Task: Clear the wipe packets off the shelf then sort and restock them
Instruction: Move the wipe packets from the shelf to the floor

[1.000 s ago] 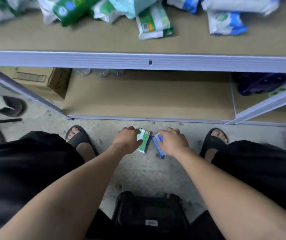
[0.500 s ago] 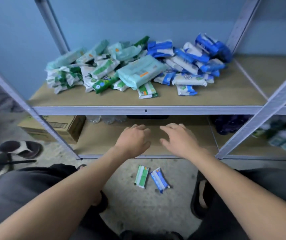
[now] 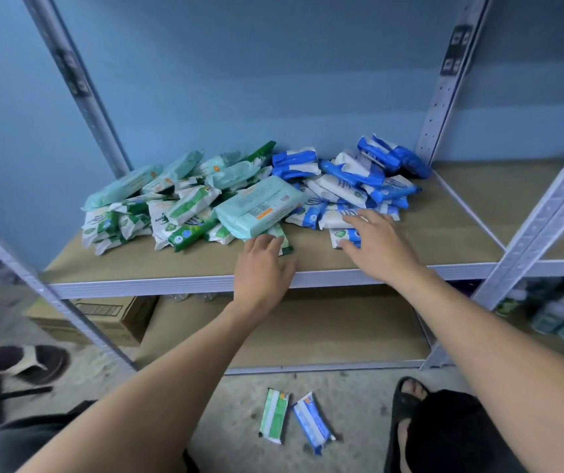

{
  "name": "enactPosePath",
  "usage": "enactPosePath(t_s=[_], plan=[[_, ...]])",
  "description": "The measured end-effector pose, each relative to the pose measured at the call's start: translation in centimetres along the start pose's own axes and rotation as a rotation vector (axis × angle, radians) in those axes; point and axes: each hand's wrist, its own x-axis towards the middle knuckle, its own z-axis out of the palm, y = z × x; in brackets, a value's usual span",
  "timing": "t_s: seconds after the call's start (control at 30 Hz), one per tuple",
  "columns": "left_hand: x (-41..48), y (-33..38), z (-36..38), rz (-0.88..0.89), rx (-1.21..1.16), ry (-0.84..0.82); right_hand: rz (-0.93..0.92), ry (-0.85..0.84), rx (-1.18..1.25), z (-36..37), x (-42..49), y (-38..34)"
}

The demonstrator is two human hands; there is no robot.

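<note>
Watching from beside the rack, one sees that the shelf [image 3: 444, 233] still carries nearly the whole pile [image 3: 260, 206]. Green packets lie toward its left end and blue toward its right, heaped from the middle to the back edge. Both hands have come up from the floor [image 3: 232, 397] in the last second and are back at the front edge. The left hand [image 3: 262, 268] lays loosely bent fingers on a green-white packet [image 3: 285, 242] at the pile's near side. The right hand [image 3: 381, 247] spreads straight fingers over a blue-white packet [image 3: 340, 235]. Neither grips yet. Below, the green packet [image 3: 273, 419] and blue packet [image 3: 313, 421] they left lie side by side, just apart. That looks like two sorted lots begun, so clearing has barely started.
</note>
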Motion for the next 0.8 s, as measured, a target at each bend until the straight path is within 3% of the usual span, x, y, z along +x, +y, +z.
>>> enactPosePath(t_s=[0.27, 0.43, 0.63, 0.8], plan=[[1.7, 0.8, 2.8, -0.174, -0.046, 0.092, 0.022, -0.067, -0.062, 1.5, 3.3, 2.7], [3.0, 1.1, 3.3, -0.249, -0.003, 0.172, 0.026, 0.028, -0.152, 2.2, 3.6, 3.7], [2.9, 0.8, 2.9, -0.255, -0.057, 0.157, 0.079, -0.061, 0.106, 3.1, 3.3, 4.6], [3.1, 0.6, 2.4, -0.23, -0.031, 0.143, 0.11, 0.032, 0.112, 3.1, 2.7, 4.2]])
